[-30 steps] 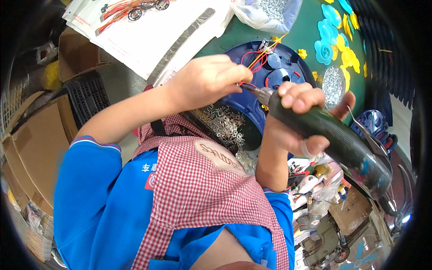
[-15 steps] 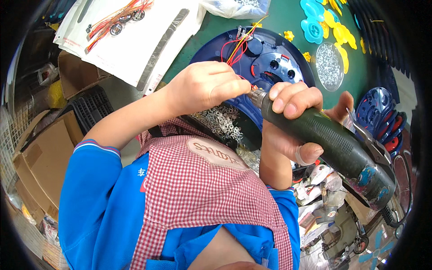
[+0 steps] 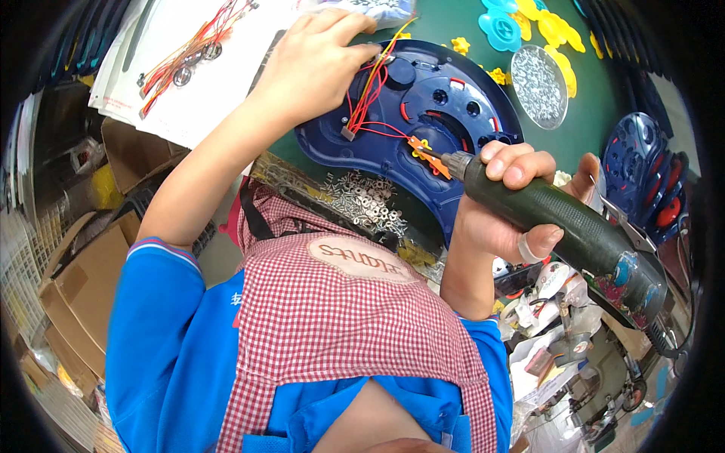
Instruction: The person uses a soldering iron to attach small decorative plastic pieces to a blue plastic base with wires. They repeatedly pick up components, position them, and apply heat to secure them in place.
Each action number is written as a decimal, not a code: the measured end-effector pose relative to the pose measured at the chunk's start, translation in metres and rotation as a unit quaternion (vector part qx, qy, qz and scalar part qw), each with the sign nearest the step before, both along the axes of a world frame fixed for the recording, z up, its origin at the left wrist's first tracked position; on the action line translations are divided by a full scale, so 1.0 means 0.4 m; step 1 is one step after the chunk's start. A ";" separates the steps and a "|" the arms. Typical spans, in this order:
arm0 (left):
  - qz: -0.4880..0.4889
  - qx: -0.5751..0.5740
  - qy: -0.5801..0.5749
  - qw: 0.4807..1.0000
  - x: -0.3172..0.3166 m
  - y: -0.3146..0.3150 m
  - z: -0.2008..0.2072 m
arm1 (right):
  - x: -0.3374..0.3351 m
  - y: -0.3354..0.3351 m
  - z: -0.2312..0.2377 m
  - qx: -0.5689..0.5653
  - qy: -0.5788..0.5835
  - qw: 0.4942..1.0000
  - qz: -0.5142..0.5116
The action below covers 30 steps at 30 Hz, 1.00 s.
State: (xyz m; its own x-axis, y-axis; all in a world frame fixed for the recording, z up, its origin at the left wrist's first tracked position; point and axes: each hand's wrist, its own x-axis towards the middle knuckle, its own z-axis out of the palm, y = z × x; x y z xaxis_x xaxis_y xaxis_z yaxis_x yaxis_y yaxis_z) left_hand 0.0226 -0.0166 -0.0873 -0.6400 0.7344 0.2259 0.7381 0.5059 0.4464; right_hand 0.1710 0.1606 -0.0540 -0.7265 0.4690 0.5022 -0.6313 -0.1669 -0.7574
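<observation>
My right hand (image 3: pixel 521 196) is wrapped round a dark green electric screwdriver (image 3: pixel 551 215), held slantwise. Its bit meets a small orange board (image 3: pixel 434 161) lying in a dark blue curved plastic shell (image 3: pixel 355 147). Red and yellow wires (image 3: pixel 370 94) run from the board across the shell's left part. My left hand (image 3: pixel 317 60) reaches over the shell's far left edge, thumb and fingers apart, close to the wires and a clear plastic bag (image 3: pixel 377 9). Metal snips (image 3: pixel 630 230) show behind the right hand; whether that hand holds them too is hidden.
Loose screws and washers (image 3: pixel 370 200) lie in front of the shell. A clear dish of small screws (image 3: pixel 539 87) and yellow and turquoise parts (image 3: pixel 502 30) sit beyond it. More wires (image 3: pixel 200 57) rest on white sheets (image 3: pixel 226 90). Blue shells (image 3: pixel 638 158) are stacked at right.
My left hand has left the screwdriver's tip and moved away to the shell's far left edge. The orange board now shows under the bit. The shell appears slightly further left.
</observation>
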 end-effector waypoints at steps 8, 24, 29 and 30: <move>-0.097 0.054 0.132 0.985 -0.028 0.040 0.011 | 0.156 0.093 -0.003 0.055 -0.025 0.991 -0.120; -0.092 -0.075 0.234 0.965 -0.015 0.054 -0.042 | 0.356 0.103 -0.084 0.085 -0.138 0.948 -0.273; -0.091 -0.062 0.242 0.964 -0.005 0.061 -0.040 | 0.357 0.097 -0.101 0.076 -0.116 0.951 -0.276; -0.092 -0.063 0.244 0.963 -0.005 0.061 -0.042 | 0.356 0.096 -0.103 0.077 -0.118 0.951 -0.275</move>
State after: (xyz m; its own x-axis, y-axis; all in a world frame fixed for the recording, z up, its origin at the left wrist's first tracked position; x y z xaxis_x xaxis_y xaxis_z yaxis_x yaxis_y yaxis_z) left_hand 0.0206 0.0080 -0.1040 -0.3368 0.8660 0.3697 0.9266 0.3746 -0.0333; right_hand 0.3133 0.1989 -0.0951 -0.4931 0.7456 0.4483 -0.3995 0.2636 -0.8780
